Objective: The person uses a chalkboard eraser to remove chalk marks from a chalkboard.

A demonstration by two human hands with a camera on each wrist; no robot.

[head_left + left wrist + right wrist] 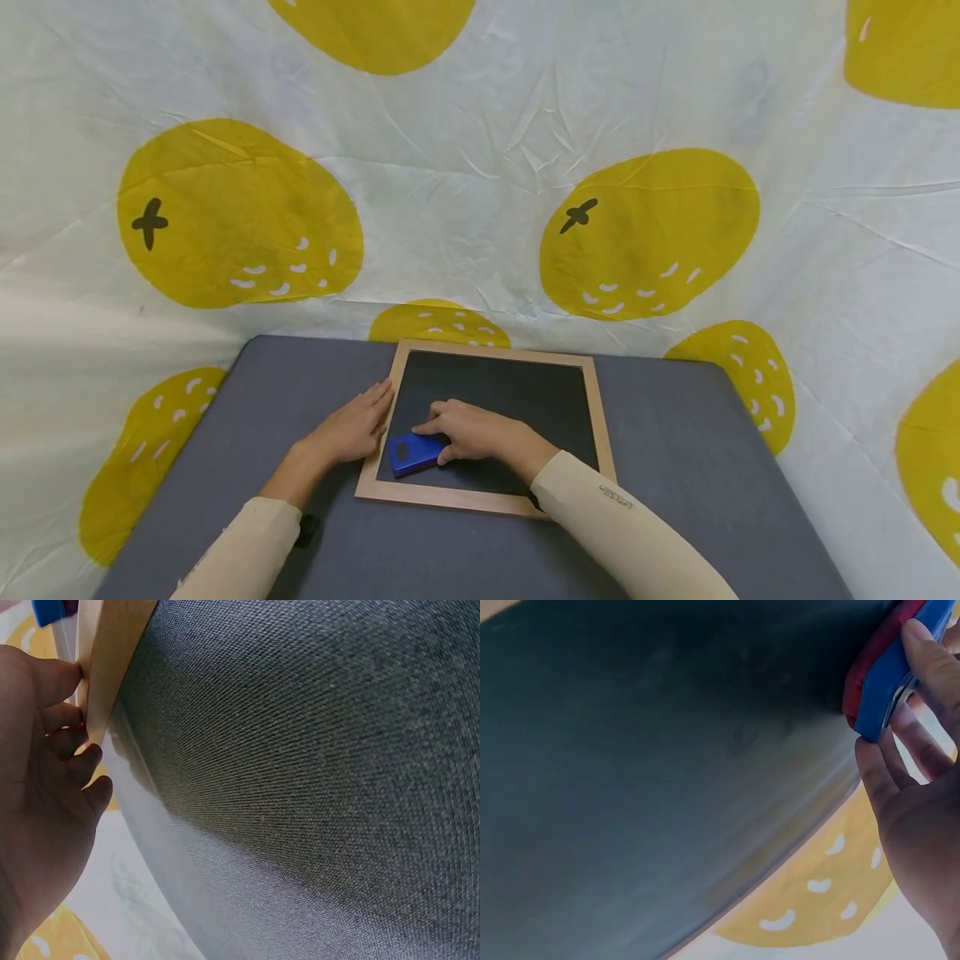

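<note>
A chalkboard (495,400) with a light wooden frame (480,500) lies on the grey table. My right hand (476,429) grips a blue chalkboard eraser (416,454) over the board's lower left part. In the right wrist view the thumb (928,656) lies along one side of the eraser (885,686), other fingers at the opposite side, its red pad facing the board. Beside the frame's left edge is my left hand (356,425), its fingers extended. The left wrist view shows the fingertips (64,671) touching the wooden edge (112,660).
Grey fabric covers the table (697,467) around the board. Behind it and at both sides hangs a white cloth (457,208) with large yellow fruit prints (648,237). Faint smudges show on the board surface in the right wrist view.
</note>
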